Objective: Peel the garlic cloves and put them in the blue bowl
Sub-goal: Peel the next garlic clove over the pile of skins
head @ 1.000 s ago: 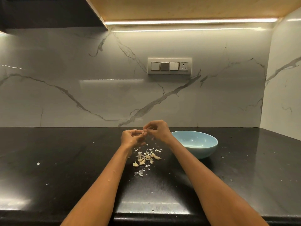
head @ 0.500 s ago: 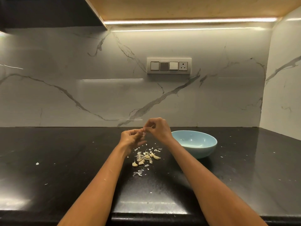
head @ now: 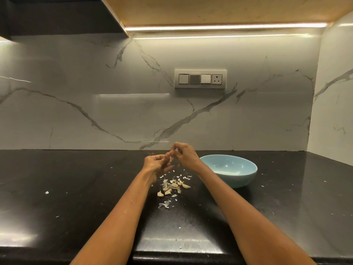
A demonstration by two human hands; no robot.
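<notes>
Both hands meet above the counter: the left hand (head: 155, 163) pinches a small pale garlic clove (head: 171, 158), while the right hand (head: 185, 154) tugs what looks like a wisp of papery skin from its tip. Peeling cleanly probably means steadying the clove and stripping lengthwise. Loose cloves and skins (head: 172, 186) lie below, beside the empty round blue ceramic bowl (head: 232, 175). Glossy black stone countertop (head: 76, 197), veined white marble backsplash (head: 95, 92), switch panel (head: 200, 79).
</notes>
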